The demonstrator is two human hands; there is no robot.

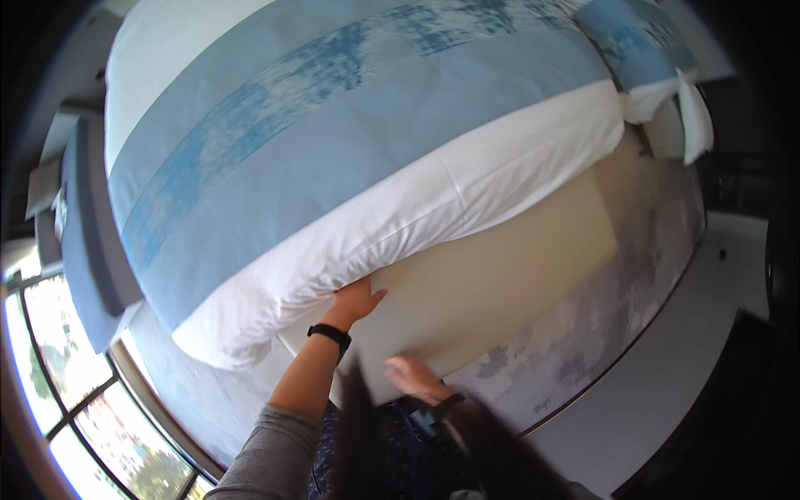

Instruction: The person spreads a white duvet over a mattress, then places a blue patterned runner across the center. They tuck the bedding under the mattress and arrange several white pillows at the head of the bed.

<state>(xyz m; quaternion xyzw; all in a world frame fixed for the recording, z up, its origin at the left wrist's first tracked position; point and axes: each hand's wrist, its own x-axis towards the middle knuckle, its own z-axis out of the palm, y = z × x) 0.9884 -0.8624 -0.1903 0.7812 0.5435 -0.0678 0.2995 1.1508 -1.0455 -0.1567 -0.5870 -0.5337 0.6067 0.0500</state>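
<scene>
A bed with a blue and white patterned duvet (350, 142) fills the upper part of the view. Its white turned-down edge (442, 196) hangs along the near side. My left hand (357, 302), below a black wristband, reaches to the underside of this white edge. Its thumb stretches away from the fingers, whose tips the fabric hides. Lower and to the right, my right hand (412, 377) is blurred, with bent fingers somewhat apart and nothing visible in them. It is over the cream side of the bed (500, 267), apart from the duvet.
A blue patterned pillow (637, 50) lies at the upper right, beside a white cloth (696, 121). Grey mottled carpet (575, 358) runs along the bed. At the left are a blue-grey bench-like seat (92, 233) and large windows (92, 400). Dark hair hangs over my right forearm.
</scene>
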